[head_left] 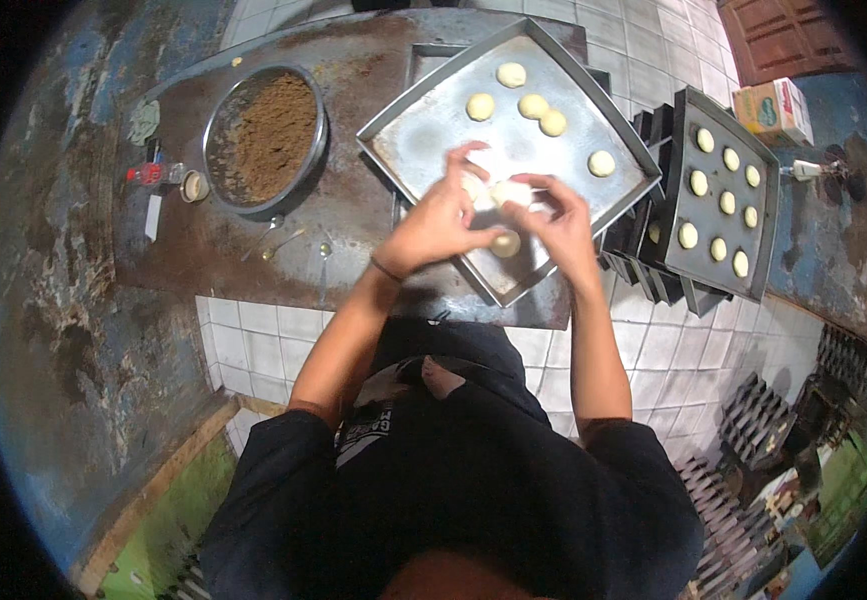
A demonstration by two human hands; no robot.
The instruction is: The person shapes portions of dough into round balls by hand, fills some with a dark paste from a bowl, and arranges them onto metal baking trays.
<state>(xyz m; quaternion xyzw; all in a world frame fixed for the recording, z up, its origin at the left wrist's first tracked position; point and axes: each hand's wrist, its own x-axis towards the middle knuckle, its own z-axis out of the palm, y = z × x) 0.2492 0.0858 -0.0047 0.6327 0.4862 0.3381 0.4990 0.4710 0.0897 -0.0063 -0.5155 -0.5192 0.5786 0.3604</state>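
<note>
Over a large square metal tray (418, 140), both my hands are among pale round dough balls. My left hand (438, 220) curves its fingers around one dough ball (472, 188), its thumb stretched toward the middle. With thumb and fingers, my right hand (560, 228) grips another dough ball (511, 192). Bright glare washes out the edges of both balls. Just below them, a third ball (505, 244) lies on the tray by my left thumb. Toward the far side sit several more, among them a touching pair (533, 106), and a single ball (601, 163) rests near the right corner.
On the brown worktable (353, 90), a metal bowl (321, 130) of brown crumbly filling stands left, beside spoons (325, 260), a small cup (194, 186) and a bottle (155, 174). At right, a tray (693, 110) with rows of dough balls tops stacked trays; a carton (773, 110) stands behind.
</note>
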